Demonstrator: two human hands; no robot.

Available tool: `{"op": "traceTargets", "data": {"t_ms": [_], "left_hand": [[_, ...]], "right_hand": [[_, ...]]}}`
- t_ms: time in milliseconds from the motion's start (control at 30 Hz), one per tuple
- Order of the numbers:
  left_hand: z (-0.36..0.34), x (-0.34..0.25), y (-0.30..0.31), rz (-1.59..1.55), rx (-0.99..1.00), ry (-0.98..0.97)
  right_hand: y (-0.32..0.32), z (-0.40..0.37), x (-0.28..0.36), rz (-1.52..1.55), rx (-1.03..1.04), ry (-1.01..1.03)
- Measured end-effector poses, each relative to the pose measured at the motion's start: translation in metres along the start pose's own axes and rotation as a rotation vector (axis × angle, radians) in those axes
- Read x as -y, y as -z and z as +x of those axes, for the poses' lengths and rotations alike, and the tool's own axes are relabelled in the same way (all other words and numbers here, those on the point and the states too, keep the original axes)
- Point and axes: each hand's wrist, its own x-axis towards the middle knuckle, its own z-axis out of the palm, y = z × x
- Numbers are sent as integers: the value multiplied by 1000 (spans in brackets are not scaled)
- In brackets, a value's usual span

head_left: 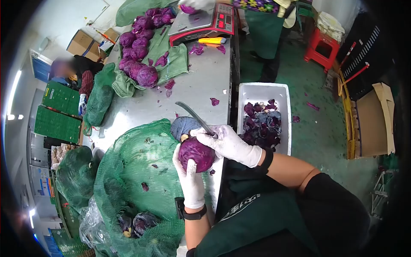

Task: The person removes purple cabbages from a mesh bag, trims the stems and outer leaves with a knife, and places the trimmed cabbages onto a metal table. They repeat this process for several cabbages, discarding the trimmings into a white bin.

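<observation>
A shiny purple red cabbage (197, 155) rests in my left hand (188, 171), whose gloved fingers curl around its near and left sides. My right hand (231, 144), also in a white glove, grips a knife (195, 115) with a curved blade that points up and to the left. The right fingers lie over the top of the cabbage near its pale stem end (184, 137). Just behind it sits a duller, bluish red cabbage (185, 127). A green mesh bag (137, 158) spreads to the left, with more cabbages (144, 222) inside its near end.
Several red cabbages (139, 49) are piled on green mesh at the back of the metal table (201, 85). Beside them stand a red scale (222, 21) and a yellow box cutter (212, 40). A white bin (284, 111) on the right holds trimmed leaves. Two other people are nearby.
</observation>
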Motion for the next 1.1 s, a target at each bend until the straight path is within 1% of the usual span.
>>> {"op": "traceTargets", "data": {"t_ms": [67,133,300,333,400,433,500,533,567,633,667,700,767,800,833,900,933,967,1033,1067,1100], "left_hand": [[3,3,1,-61,13,26],[3,0,-1,-83,7,42],[10,3,6,-140,18,99],[10,1,5,-213,34,153],[11,-1,8,-374,53,239],[11,-3,10,-374,50,239],[10,-12,10,-446,156,289],[9,-15,13,-353,116,311],[7,-16,14,-353,117,310],[7,-21,14,-124,283,213],[7,-31,10,-21,237,265],[10,-28,12,-21,239,263],[14,-23,13,317,209,58],[14,-22,9,189,200,66],[15,-21,9,189,198,69],[18,-16,14,45,233,44],[18,-8,14,58,193,-9],[18,-4,17,60,193,-8],[15,3,26,-401,109,257],[14,11,35,-466,41,319],[15,12,38,-462,37,316]], "right_hand": [[3,1,2,21,-8,-86],[3,-1,1,25,-9,-126],[3,-1,-3,60,-2,-80],[3,0,-2,59,1,-76],[4,0,10,35,0,-169],[6,0,15,35,2,-171],[10,0,24,37,28,-349],[12,1,27,-3,61,-343],[15,2,27,-4,61,-342],[21,7,31,64,104,-333],[27,11,27,32,133,-353],[30,10,27,31,132,-351],[31,7,26,147,173,-504],[30,6,25,147,173,-507],[29,4,23,132,179,-509],[26,0,21,105,192,-512],[26,-1,21,90,198,-510],[26,-1,22,92,198,-509],[28,0,23,-164,105,-439],[30,2,15,-122,42,-457],[32,4,15,-101,23,-428]]}}
